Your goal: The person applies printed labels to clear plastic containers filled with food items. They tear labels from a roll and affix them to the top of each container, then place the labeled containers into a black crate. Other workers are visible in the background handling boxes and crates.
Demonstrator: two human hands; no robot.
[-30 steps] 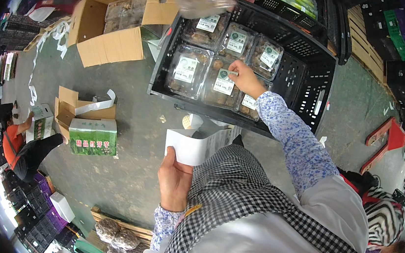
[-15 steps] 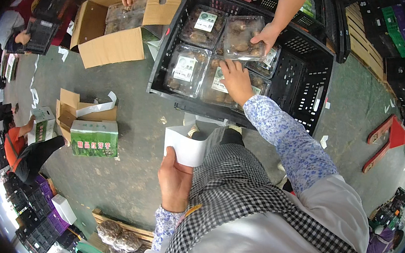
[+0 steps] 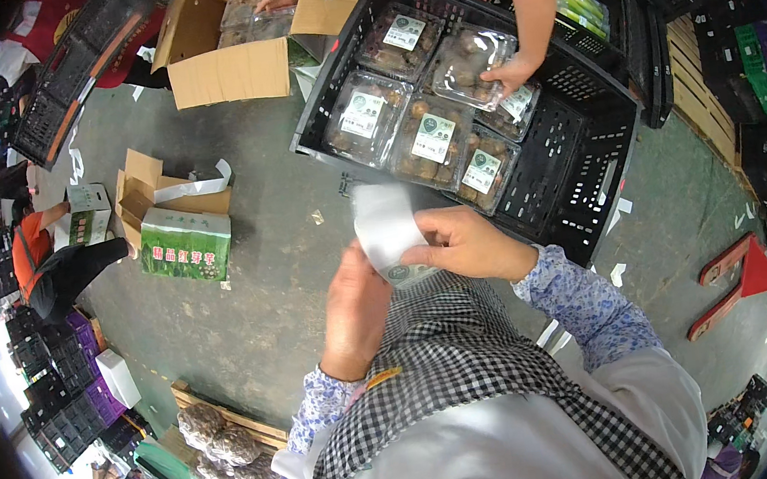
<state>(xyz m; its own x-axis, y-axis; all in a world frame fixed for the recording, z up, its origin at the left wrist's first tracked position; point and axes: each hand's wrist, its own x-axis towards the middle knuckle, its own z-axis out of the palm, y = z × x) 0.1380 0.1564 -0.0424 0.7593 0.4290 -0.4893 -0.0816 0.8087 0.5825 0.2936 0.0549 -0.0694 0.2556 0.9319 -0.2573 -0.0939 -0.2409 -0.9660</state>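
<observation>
A strip of white labels hangs between my hands, above my checked apron. My left hand, slightly blurred, is closed on its lower left edge. My right hand pinches its right side between thumb and fingers; a printed part shows beneath. Just beyond, a black crate holds several clear plastic packs of brown, round produce. White-and-green labels show on the packs, including the near middle pack and near left pack. A co-worker's hand grips a pack without a visible label, tilted over the others.
An open cardboard box with more packs stands at the far left, the co-worker's other hand inside. A green printed carton sits on the floor at left. A red pallet jack lies right. Stacked crates line both sides.
My right hand has left the packs and come back to the label strip. Another label now shows on the near middle pack. The strip is raised slightly; the co-worker's pack stays over the crate.
</observation>
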